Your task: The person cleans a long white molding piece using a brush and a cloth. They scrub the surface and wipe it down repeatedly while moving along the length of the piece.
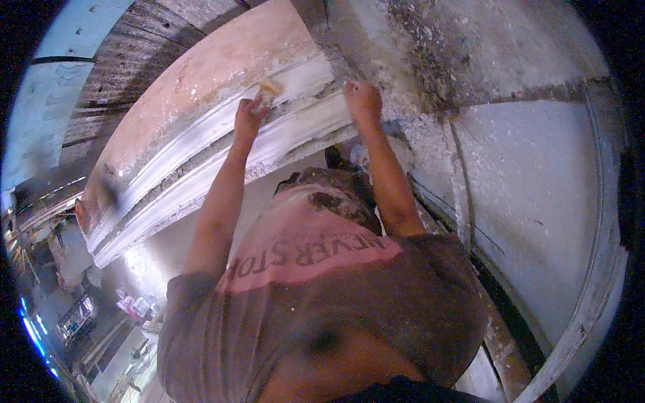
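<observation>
Head view: left grip (249, 119) clasps a yellowish pad (271, 87) jutting from its far end; right grip (364, 102) curled, contents unclear.

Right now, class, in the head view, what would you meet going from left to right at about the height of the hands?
Blue panel, dark wooden planks, left hand, yellowish piece, right hand, pale wall panel.

A pale, speckled wall (531, 181) stands at right, weathered boards (134, 50) upper left, blue-white light (31, 330) glowing lower left.
</observation>
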A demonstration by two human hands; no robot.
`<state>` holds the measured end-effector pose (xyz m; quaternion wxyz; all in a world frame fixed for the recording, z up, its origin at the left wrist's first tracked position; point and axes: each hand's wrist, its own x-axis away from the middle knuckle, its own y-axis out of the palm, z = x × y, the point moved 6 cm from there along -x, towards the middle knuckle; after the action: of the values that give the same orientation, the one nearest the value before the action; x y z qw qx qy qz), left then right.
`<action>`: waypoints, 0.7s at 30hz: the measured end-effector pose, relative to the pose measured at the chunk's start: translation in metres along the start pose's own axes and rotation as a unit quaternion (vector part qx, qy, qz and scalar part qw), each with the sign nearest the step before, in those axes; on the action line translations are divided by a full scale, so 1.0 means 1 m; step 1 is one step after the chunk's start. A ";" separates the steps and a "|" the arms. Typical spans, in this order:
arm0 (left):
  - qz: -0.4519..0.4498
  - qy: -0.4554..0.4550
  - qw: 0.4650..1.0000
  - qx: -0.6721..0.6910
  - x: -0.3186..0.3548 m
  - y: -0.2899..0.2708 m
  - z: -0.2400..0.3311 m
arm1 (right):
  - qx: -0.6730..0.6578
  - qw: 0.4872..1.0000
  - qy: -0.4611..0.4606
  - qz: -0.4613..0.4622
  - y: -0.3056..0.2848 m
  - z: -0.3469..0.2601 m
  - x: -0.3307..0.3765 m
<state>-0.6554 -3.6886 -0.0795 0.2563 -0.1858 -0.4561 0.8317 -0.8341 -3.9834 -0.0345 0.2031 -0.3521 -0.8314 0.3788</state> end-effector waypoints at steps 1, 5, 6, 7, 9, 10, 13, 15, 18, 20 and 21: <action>-0.009 -0.026 0.999 0.016 0.006 0.003 -0.005 | -0.014 1.000 0.006 0.010 -0.014 -0.004 0.007; -0.011 -0.045 0.997 0.059 -0.005 -0.001 0.012 | -0.025 0.999 -0.006 0.043 0.017 0.016 -0.008; -0.010 -0.045 0.997 0.060 -0.004 0.000 0.012 | -0.013 0.999 -0.018 0.038 0.038 0.028 -0.011; -0.003 -0.050 0.997 0.058 -0.003 -0.001 0.007 | -0.012 1.000 0.006 0.010 0.032 0.025 -0.012; 0.020 -0.020 0.995 0.096 0.001 0.005 -0.011 | -0.018 0.998 0.049 -0.042 0.004 -0.002 -0.015; 0.035 0.007 0.992 0.119 0.002 0.006 -0.017 | -0.034 0.999 0.029 0.017 -0.009 0.001 -0.019; 0.018 -0.027 0.993 0.111 0.003 0.003 -0.013 | 0.003 1.000 0.005 -0.022 -0.024 -0.011 -0.025; 0.008 -0.025 0.996 0.090 -0.003 0.007 -0.005 | 0.059 0.997 0.014 -0.044 0.027 0.013 -0.050; 0.011 -0.035 0.985 0.166 -0.001 0.016 -0.030 | 0.036 0.997 -0.010 -0.072 0.022 0.011 -0.068; 0.037 -0.008 0.989 0.146 0.003 0.013 -0.030 | 0.048 0.994 -0.010 -0.098 -0.026 -0.008 -0.065; 0.049 0.007 0.989 0.139 0.005 0.014 -0.028 | 0.052 0.993 -0.025 -0.101 -0.016 -0.011 -0.068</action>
<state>-0.6474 -3.6737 -0.1063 0.2422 -0.1767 -0.3250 0.8969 -0.7889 -4.0357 -0.0202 0.2377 -0.2461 -0.8467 0.4075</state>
